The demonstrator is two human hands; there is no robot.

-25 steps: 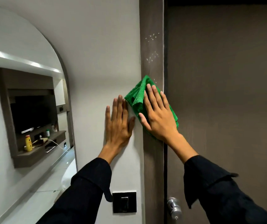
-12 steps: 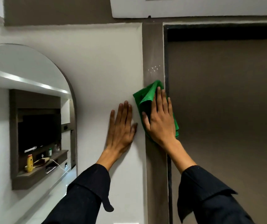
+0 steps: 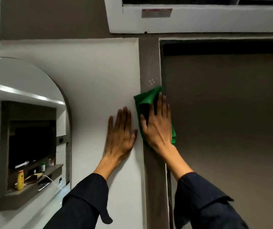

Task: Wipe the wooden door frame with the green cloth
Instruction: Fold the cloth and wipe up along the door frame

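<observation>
The brown wooden door frame (image 3: 149,63) runs upright through the middle of the view, with the closed brown door (image 3: 228,129) to its right. My right hand (image 3: 157,126) lies flat on the folded green cloth (image 3: 146,99) and presses it against the frame. The cloth's upper corner sticks out above my fingers. A cluster of small white specks (image 3: 151,81) sits on the frame just above the cloth. My left hand (image 3: 120,134) rests flat on the white wall (image 3: 99,76), fingers apart, just left of the frame and holding nothing.
A white air-conditioning unit (image 3: 198,17) hangs above the door. At the left an arched mirror (image 3: 25,129) reflects a shelf with a yellow bottle (image 3: 20,180) and a dark screen. Both arms wear dark sleeves.
My right hand and the cloth have slid up the frame, covering the lower specks. The view has tilted upward, so the air-conditioning unit shows and the door handle and switch have dropped out.
</observation>
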